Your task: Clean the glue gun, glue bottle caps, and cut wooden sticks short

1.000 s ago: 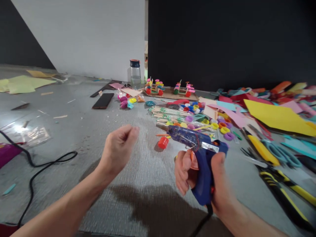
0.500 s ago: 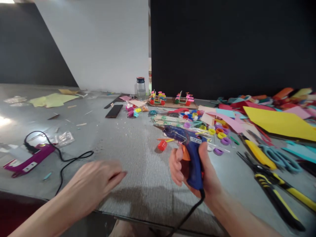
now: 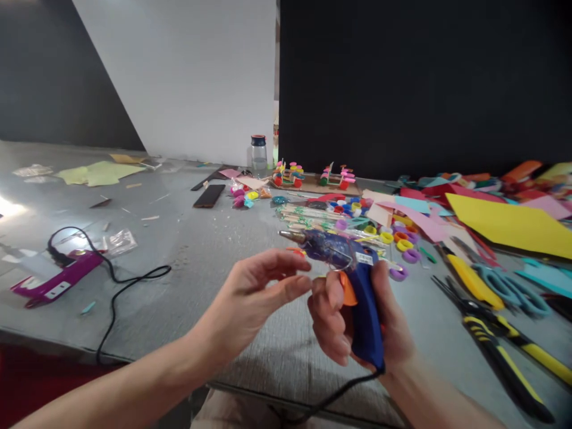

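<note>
My right hand is wrapped round the handle of a blue hot glue gun, a finger on its orange trigger. The nozzle points left and a black cord hangs from the handle. My left hand hovers just left of the gun, below its nozzle, fingers and thumb apart and slightly curled with nothing visible in them. Both hands are held above the near part of the grey table.
A purple glue gun with a black cord lies at left. Bottle caps, wooden sticks, coloured paper, blue scissors and yellow-handled tools crowd the right. A jar, a dark phone and small cap models stand farther back.
My left hand has risen from low over the table edge and come right, up to the glue gun's nozzle. The gun has stayed in my right hand, tilting a little.
</note>
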### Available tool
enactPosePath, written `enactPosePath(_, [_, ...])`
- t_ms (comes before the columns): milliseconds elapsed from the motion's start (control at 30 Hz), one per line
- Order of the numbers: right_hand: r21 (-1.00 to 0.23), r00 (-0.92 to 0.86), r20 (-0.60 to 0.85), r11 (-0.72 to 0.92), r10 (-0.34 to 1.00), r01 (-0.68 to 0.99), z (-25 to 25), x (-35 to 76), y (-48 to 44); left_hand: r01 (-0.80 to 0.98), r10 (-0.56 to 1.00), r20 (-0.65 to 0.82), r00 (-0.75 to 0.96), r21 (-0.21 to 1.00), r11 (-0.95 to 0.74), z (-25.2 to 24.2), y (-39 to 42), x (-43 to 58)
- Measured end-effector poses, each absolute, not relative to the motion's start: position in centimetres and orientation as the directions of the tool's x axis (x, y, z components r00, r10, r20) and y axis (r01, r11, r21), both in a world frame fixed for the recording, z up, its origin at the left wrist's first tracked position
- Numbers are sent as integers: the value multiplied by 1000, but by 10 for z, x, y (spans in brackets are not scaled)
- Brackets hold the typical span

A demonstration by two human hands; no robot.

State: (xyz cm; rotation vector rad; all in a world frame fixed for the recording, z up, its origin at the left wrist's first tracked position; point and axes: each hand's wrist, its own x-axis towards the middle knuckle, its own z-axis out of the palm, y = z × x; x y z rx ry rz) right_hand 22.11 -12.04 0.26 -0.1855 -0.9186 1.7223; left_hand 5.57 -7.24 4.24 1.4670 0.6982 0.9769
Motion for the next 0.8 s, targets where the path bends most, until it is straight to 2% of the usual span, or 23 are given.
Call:
enactPosePath(33, [-659,-370,301,-88,879,-747,2,222,-121,-207,836,141,530,978,-34,41,-72,66])
enactPosePath(100, [-668,-366,264,-104,892,-737,2,222,-120,-277,765,79,639,952,134,39,-72,78])
enactPosePath(233, [-694,-357,210,-118,910,-710,-1,222,-119,-301,714,3,700,908,291,36,-71,82])
enactPosePath(433, [-708,-352,191,-119,916,-696,-3,222,-120,-363,737,-37,675,853,375,29,-69,83])
enactPosePath(800, [-683,-345,185,-132,920,-719,-3,221,-119,-371,786,-38,617,867,333,19,-66,74])
